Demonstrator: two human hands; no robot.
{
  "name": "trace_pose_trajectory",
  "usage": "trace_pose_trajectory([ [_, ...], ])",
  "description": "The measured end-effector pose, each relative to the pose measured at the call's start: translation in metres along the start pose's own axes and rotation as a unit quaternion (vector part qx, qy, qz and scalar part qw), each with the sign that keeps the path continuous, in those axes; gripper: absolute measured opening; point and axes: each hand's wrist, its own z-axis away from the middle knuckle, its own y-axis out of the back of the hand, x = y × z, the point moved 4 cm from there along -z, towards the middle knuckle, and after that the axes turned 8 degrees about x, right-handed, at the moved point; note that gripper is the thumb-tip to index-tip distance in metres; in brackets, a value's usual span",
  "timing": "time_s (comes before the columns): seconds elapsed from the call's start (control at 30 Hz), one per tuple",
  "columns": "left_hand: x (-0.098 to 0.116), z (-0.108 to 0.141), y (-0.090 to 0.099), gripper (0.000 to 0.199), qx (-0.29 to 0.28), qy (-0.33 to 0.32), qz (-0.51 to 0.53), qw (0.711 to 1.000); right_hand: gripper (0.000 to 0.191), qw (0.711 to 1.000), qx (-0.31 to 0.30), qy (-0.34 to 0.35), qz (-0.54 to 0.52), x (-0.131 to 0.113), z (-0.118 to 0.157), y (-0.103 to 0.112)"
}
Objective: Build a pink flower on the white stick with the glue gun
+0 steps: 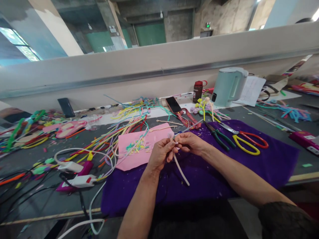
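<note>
My left hand (161, 150) is closed, its thumb and fingers pinching a cream-white pipe cleaner (181, 170). The stem's free end hangs down over the purple cloth (199, 181). My right hand (190, 142) meets the left at the fingertips and is closed on the same piece. A small pale fluffy tip (170, 134) shows just above the fingers; the exact join is hidden by them. Left of the hands lies a pink sheet (132, 162) with short cut pipe-cleaner bits (139, 146) on it. To the right rest green-handled pliers (220, 136) and scissors (245, 137) with red and yellow handles.
Long coloured pipe cleaners (117, 129) spread across the left and back. A phone (173, 105), a dark bottle (198, 91) and a mint kettle (229, 87) stand or lie behind. Power strips (81, 181) with a looping white cable (93, 212) occupy the left front.
</note>
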Motion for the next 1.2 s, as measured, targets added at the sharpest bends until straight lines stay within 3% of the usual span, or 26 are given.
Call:
trace_pose_trajectory([
  [0.27,0.003,0.0,0.001,0.021,0.008,0.001,-0.018,1.0,0.027,0.999,0.036,0.011,0.02,-0.006,0.001,-0.001],
  [0.33,0.005,-0.001,0.005,0.022,0.031,-0.004,-0.001,1.0,0.031,0.992,0.088,0.038,0.08,-0.014,-0.001,0.01],
  [0.37,0.006,-0.002,0.008,0.022,0.047,-0.007,0.013,0.999,0.034,0.98,0.131,0.057,0.14,-0.019,-0.002,0.018],
  [0.43,0.009,-0.004,0.014,0.022,0.078,-0.012,0.046,0.996,0.039,0.916,0.232,0.094,0.313,-0.029,-0.002,0.036],
  [0.5,0.01,-0.005,0.018,0.022,0.093,-0.014,0.067,0.993,0.04,0.872,0.276,0.102,0.391,-0.034,-0.003,0.049],
  [0.7,0.01,-0.004,0.017,0.021,0.08,-0.008,0.072,0.994,0.018,0.78,0.306,0.087,0.54,-0.023,-0.005,0.06],
  [0.8,0.01,-0.003,0.016,0.021,0.072,-0.01,0.077,0.994,0.022,0.753,0.288,0.055,0.588,-0.013,-0.006,0.059],
  [0.9,0.009,-0.001,0.014,0.022,0.055,-0.008,0.072,0.996,0.031,0.748,0.267,0.034,0.607,-0.006,-0.009,0.061],
  [1.0,0.01,0.002,0.011,0.023,0.038,-0.014,0.062,0.997,0.034,0.762,0.253,0.034,0.596,-0.003,-0.012,0.064],
  [1.2,0.013,0.005,0.011,0.027,0.073,-0.045,0.051,0.995,0.033,0.838,0.217,0.05,0.498,-0.011,-0.008,0.059],
])
